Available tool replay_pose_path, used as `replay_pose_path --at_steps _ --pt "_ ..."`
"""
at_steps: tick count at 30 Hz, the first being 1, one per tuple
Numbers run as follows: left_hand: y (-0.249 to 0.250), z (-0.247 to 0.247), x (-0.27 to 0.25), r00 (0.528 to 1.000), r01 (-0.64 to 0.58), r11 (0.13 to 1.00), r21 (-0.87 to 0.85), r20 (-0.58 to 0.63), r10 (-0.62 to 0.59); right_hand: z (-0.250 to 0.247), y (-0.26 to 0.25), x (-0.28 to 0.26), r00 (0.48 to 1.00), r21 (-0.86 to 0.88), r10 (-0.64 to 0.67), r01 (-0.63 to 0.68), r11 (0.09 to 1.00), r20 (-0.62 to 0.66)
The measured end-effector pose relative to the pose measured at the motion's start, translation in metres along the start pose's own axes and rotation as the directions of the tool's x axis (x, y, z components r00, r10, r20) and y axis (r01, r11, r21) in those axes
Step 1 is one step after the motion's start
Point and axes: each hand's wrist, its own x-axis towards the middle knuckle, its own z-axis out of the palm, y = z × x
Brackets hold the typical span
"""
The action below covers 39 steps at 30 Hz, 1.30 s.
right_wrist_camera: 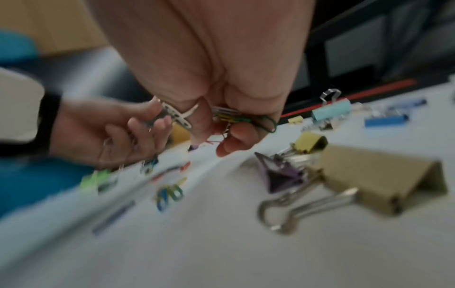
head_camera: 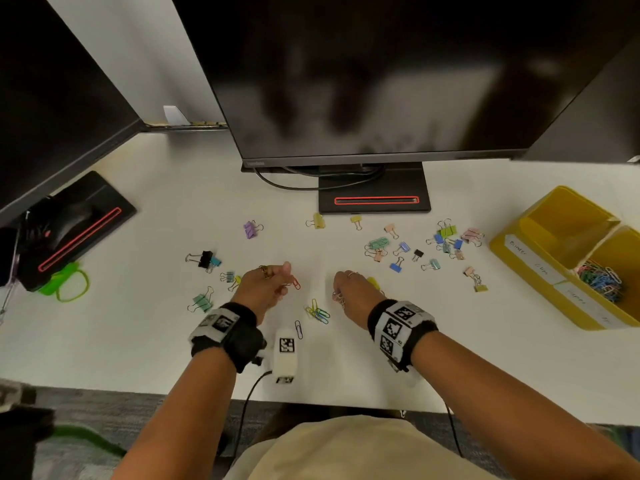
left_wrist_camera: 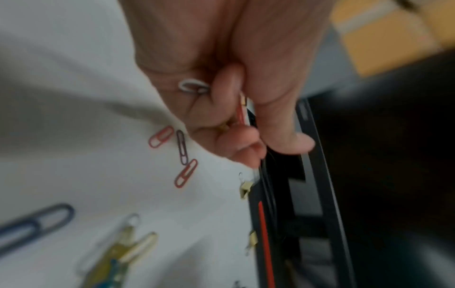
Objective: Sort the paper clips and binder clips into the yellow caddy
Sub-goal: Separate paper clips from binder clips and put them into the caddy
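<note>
My left hand (head_camera: 284, 282) hovers over the white desk, its curled fingers (left_wrist_camera: 246, 136) pinching a few paper clips (left_wrist_camera: 241, 111). Red paper clips (left_wrist_camera: 161, 136) lie on the desk just beside those fingertips. To its right, my right hand (head_camera: 341, 292) grips a bundle of paper clips (right_wrist_camera: 243, 118). Between the hands lies a small heap of loose paper clips (head_camera: 317, 311) and a single one (head_camera: 298, 329). Pastel binder clips (head_camera: 401, 249) are scattered behind and to the right. The yellow caddy (head_camera: 568, 209) stands at the far right, with coloured paper clips (head_camera: 601, 280) in its near compartment.
A monitor (head_camera: 381, 81) on a black stand (head_camera: 374, 199) rises behind the clips. A second black stand (head_camera: 79, 230) and a green band (head_camera: 69, 282) sit at the left. A white tagged device (head_camera: 285, 351) lies near the desk's front edge. More binder clips (head_camera: 204, 259) lie left of my hands.
</note>
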Motion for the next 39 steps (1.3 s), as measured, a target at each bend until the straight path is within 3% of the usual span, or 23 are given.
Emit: replay_pose_path --at_steps 2,3,4,6,7,9,11,13,14,15,16,18,19,21,29,33,34,35,37,39 --pt "0.004 -0.005 0.000 0.993 0.107 0.965 -0.237 0.078 -0.091 -0.002 0.008 -0.001 0.998 0.309 0.053 -0.047 0.950 -0.013" --pt "0.004 -0.007 0.002 0.991 0.120 0.954 -0.275 0.087 -0.099 -0.003 0.011 -0.001 0.997 0.515 0.080 -0.074 0.854 0.011" --pt "0.004 -0.009 0.004 0.994 0.100 0.966 -0.237 0.063 -0.087 -0.004 0.013 -0.003 0.995 0.696 0.089 -0.090 0.713 0.038" --pt "0.003 -0.011 0.008 0.998 -0.041 0.994 0.098 -0.038 0.045 -0.004 0.016 -0.007 0.995 0.900 0.072 -0.097 0.424 0.073" --pt "0.004 -0.012 0.009 0.985 -0.131 0.931 0.341 -0.060 0.160 -0.005 0.017 -0.007 0.994 0.937 0.059 -0.105 0.333 0.091" --pt "0.008 -0.013 0.011 0.954 -0.222 0.624 0.749 0.034 0.298 -0.005 0.016 -0.010 0.991 0.964 0.019 -0.136 0.230 0.136" --pt "0.012 -0.013 0.011 0.956 -0.240 0.373 0.896 0.152 0.250 -0.004 0.015 -0.011 0.980 0.973 0.007 -0.196 0.122 0.197" --pt "0.014 -0.014 0.014 0.959 -0.247 0.243 0.938 0.199 0.203 -0.003 0.011 -0.010 0.959 0.959 0.038 -0.281 0.036 0.280" --pt "0.015 -0.015 0.016 0.957 -0.252 0.199 0.947 0.213 0.197 -0.002 0.008 -0.008 0.948 0.948 0.087 -0.312 0.060 0.306" --pt "0.015 -0.015 0.016 0.956 -0.257 0.167 0.952 0.225 0.189 0.000 0.005 -0.004 0.941 0.930 0.153 -0.326 0.168 0.302" --pt "0.014 -0.015 0.016 0.956 -0.258 0.151 0.954 0.230 0.180 0.001 0.000 -0.003 0.940 0.868 0.213 -0.331 0.370 0.268" --pt "0.009 -0.015 0.016 0.960 -0.249 0.138 0.959 0.225 0.167 0.008 -0.011 -0.002 0.963 0.496 0.240 -0.267 0.826 0.119" --pt "0.006 -0.015 0.016 0.962 -0.244 0.125 0.962 0.224 0.156 0.013 -0.018 -0.002 0.979 0.293 0.199 -0.206 0.934 0.052" --pt "0.000 -0.015 0.017 0.964 -0.246 0.080 0.966 0.235 0.120 0.022 -0.030 -0.001 0.988 0.063 0.151 -0.152 0.986 0.018" --pt "-0.006 -0.010 0.013 0.956 -0.281 -0.051 0.958 0.284 0.078 0.036 -0.042 0.014 0.999 -0.225 0.025 -0.016 0.974 0.037" --pt "-0.007 -0.008 0.013 0.943 -0.315 -0.066 0.947 0.320 0.092 0.041 -0.040 0.012 0.988 -0.419 -0.105 0.047 0.907 -0.115" --pt "-0.008 -0.009 0.016 0.949 -0.305 -0.016 0.952 0.305 0.085 0.041 -0.040 0.011 0.991 -0.429 -0.108 0.063 0.901 -0.081" --pt "-0.006 -0.009 0.017 0.958 -0.278 0.099 0.955 0.268 0.101 0.042 -0.038 0.012 0.990 -0.450 -0.132 0.096 0.888 -0.050" --pt "-0.006 -0.013 0.022 0.976 -0.201 0.444 0.873 0.138 0.171 0.038 -0.031 0.013 0.994 -0.371 -0.107 0.101 0.923 0.006" --pt "-0.006 -0.018 0.020 0.987 -0.135 0.753 0.644 0.021 0.159 0.029 -0.021 0.015 0.999 -0.121 -0.043 0.039 0.992 -0.024"
